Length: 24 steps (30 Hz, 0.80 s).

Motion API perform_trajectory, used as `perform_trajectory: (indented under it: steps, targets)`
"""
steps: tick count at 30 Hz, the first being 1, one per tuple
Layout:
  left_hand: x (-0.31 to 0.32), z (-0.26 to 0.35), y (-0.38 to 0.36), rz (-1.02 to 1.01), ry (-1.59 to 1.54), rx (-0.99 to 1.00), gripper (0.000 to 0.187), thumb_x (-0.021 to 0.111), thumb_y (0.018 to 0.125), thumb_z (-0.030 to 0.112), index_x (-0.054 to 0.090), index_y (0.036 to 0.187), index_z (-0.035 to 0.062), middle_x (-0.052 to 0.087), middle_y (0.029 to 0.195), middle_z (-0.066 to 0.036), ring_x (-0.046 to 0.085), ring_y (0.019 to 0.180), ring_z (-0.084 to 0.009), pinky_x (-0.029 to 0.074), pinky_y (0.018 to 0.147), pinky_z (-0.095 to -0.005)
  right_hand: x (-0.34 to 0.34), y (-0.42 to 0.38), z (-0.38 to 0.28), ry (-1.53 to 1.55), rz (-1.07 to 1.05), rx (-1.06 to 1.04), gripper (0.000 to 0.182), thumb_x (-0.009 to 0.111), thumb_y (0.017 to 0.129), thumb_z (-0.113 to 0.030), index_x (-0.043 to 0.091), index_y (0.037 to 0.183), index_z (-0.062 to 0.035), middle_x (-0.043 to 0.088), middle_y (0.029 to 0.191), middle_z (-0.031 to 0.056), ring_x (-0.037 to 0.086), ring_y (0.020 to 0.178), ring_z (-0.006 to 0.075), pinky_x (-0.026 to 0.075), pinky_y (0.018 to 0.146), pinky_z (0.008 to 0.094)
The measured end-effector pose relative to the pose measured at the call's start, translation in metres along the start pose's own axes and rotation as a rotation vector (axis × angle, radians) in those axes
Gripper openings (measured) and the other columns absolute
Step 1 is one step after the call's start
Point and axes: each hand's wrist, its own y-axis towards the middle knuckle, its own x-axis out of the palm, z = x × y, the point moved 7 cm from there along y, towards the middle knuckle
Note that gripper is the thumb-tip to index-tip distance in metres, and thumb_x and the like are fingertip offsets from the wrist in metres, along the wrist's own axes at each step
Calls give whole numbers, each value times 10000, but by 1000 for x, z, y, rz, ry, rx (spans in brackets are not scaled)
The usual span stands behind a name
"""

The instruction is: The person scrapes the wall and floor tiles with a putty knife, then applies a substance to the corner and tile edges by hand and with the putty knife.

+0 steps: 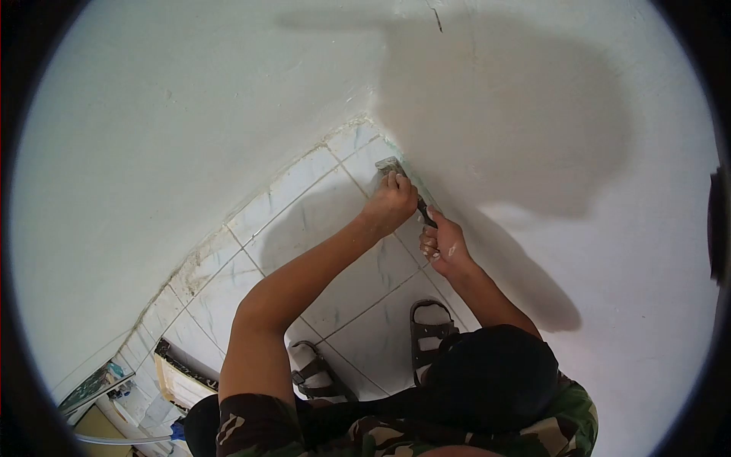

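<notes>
My right hand (444, 238) is closed around the lower end of the dark handle of a scraper (389, 164). Its flat greyish head, smeared with white, lies by the corner where the tiled floor (358, 286) meets the right wall (525, 137). Farther up the tool, my left hand (391, 201) is closed with its fingertips pressed on it just behind the head. White residue marks the fingers of both hands. My left palm and part of the handle are hidden.
The left wall (183, 129) meets the floor along a dirty, crumbly edge. Sandalled feet (318, 371) stand on the tiles. At lower left are a light panel with a dark edge (183, 381) and a pale hose (126, 439). A dark object (716, 228) shows at far right.
</notes>
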Motion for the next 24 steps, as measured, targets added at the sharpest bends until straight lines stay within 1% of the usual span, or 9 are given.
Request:
perform_trajectory:
  steps: [4, 6, 9, 12, 16, 18, 21, 22, 24]
  targets:
    - [-5, -25, 20, -89, 54, -39, 296, 625, 809, 93, 596, 1049, -78, 579, 1121, -291, 570, 1150, -449, 502, 977, -474, 19, 33, -15, 59, -82, -46, 336, 594, 986, -362, 518, 812, -85, 246, 528, -64, 233, 411, 86, 208, 394, 265]
    - [-3, -37, 21, -116, -16, -82, 297, 622, 819, 113, 604, 1050, -73, 584, 1107, -284, 569, 1138, -455, 504, 965, -475, 26, 39, -13, 115, -99, 31, 344, 586, 990, -362, 493, 796, -94, 251, 521, -61, 231, 411, 90, 211, 390, 262]
    - [0, -14, 14, -59, 86, -39, 277, 623, 817, 114, 611, 1031, -62, 589, 1089, -264, 588, 1096, -454, 507, 955, -464, 9, 25, -5, 92, -14, 4, 343, 572, 996, -358, 481, 786, -103, 257, 525, -61, 229, 417, 86, 215, 389, 263]
    - [-2, 14, 12, -22, 50, 16, 260, 625, 816, 118, 613, 1007, -58, 586, 1084, -260, 608, 1061, -451, 513, 945, -458, -13, 5, -3, 154, -73, -9, 322, 599, 983, -300, 445, 780, -104, 282, 553, -41, 241, 425, 99, 229, 399, 281]
    - [-1, 1, 14, -67, -6, 0, 243, 631, 817, 133, 622, 975, -51, 590, 1063, -260, 624, 1023, -450, 524, 928, -457, 0, 15, -7, 135, -88, -31, 316, 607, 976, -304, 459, 790, -96, 275, 562, -37, 249, 427, 104, 232, 396, 288]
    - [-2, -2, 8, -21, -35, 60, 237, 633, 823, 147, 633, 965, -43, 596, 1035, -264, 622, 1040, -455, 529, 920, -464, 8, 7, -1, 99, 41, 9, 303, 546, 1007, -338, 462, 813, -121, 237, 546, -63, 231, 421, 83, 205, 380, 258]
    - [-8, 7, 10, 81, 42, -3, 232, 640, 816, 144, 637, 952, -44, 597, 1023, -266, 621, 1050, -467, 536, 907, -470, -7, 13, 2, 117, -10, -30, 307, 576, 986, -322, 478, 810, -90, 257, 556, -38, 245, 415, 109, 232, 388, 293]
    - [-9, 15, 11, 84, 44, 2, 232, 640, 816, 144, 637, 952, -44, 597, 1023, -266, 621, 1050, -467, 536, 907, -470, -15, 8, 1, 120, -10, -35, 307, 576, 986, -322, 478, 810, -90, 257, 556, -38, 245, 415, 109, 232, 388, 293]
    - [-2, 32, 13, -43, 72, 23, 244, 642, 807, 129, 629, 957, -62, 591, 1035, -272, 614, 1061, -486, 544, 888, -477, -26, -3, -4, 70, -23, -36, 309, 582, 983, -322, 465, 804, -98, 264, 560, -35, 246, 416, 109, 233, 390, 295]
